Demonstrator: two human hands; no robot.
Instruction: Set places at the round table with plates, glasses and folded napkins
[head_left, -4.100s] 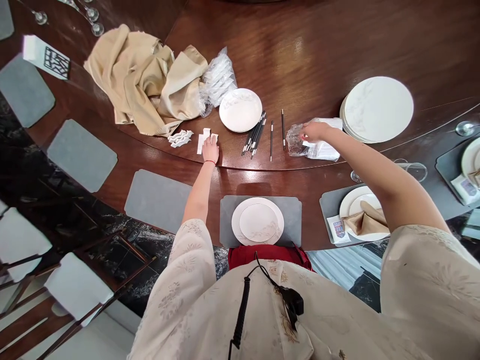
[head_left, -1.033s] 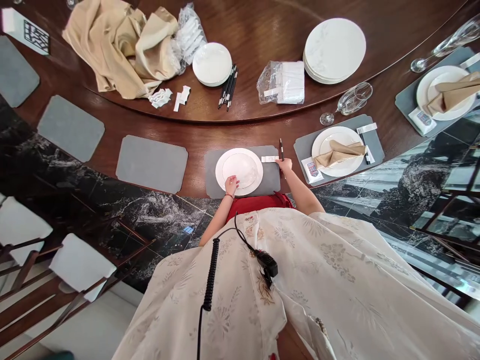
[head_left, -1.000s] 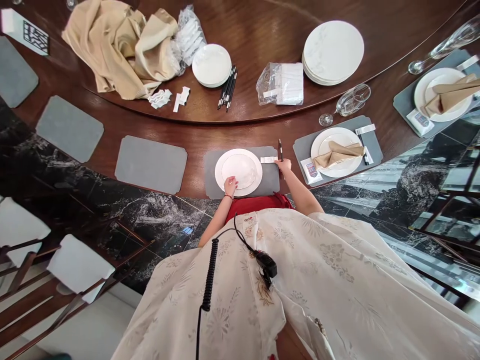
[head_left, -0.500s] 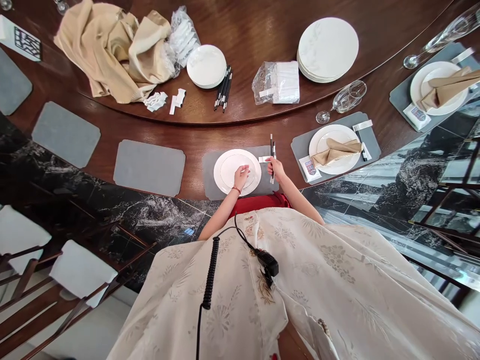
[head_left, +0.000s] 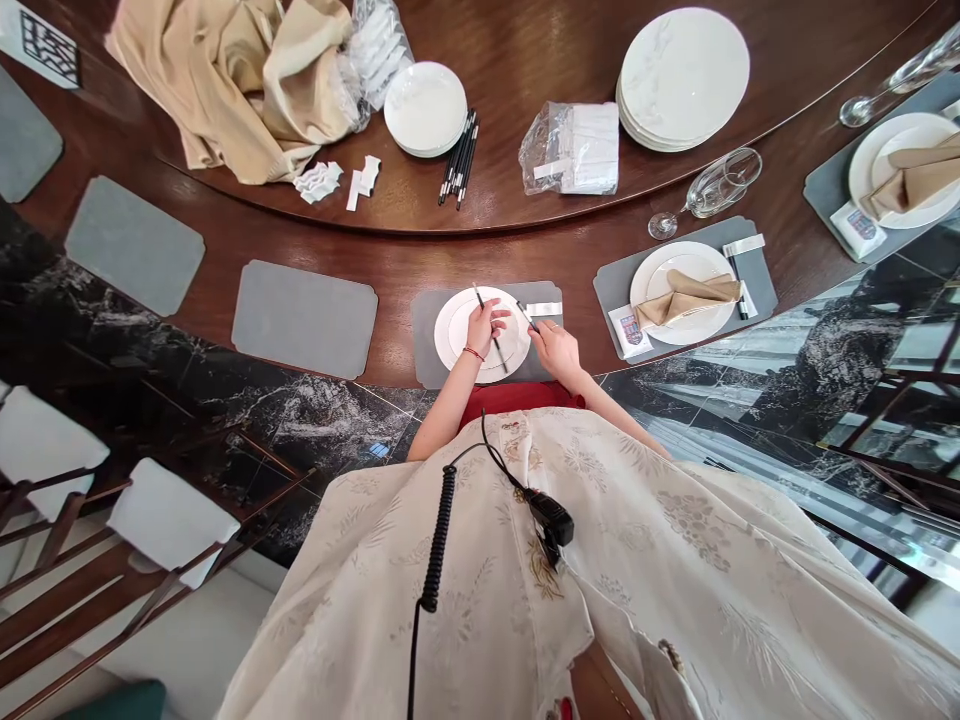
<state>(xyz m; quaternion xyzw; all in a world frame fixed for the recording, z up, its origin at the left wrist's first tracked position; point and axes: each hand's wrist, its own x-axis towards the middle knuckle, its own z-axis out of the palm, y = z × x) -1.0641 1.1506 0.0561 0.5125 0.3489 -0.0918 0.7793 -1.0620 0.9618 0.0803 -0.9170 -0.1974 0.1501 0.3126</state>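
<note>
Over a small white plate on a larger white plate (head_left: 447,350), my left hand (head_left: 481,330) is closed on a black chopstick with a pale end (head_left: 502,356). My right hand (head_left: 558,350) grips a second chopstick (head_left: 526,315), tilted toward the plate's right side. Most of that chopstick is hidden by the fingers. Just above the right hand, a flat white piece (head_left: 544,309) lies on the grey placemat (head_left: 424,330) beneath the plates.
To the right is a laid place with a folded beige napkin (head_left: 686,298) and a stemmed glass (head_left: 712,190). The raised board bears beige cloth (head_left: 225,90), small plates (head_left: 425,105), black chopsticks (head_left: 459,160), a plastic packet (head_left: 574,148) and large plates (head_left: 684,75).
The two chopsticks, both at my right hand before, are now apart, one in each hand. My right hand has moved down, away from the flat white piece.
</note>
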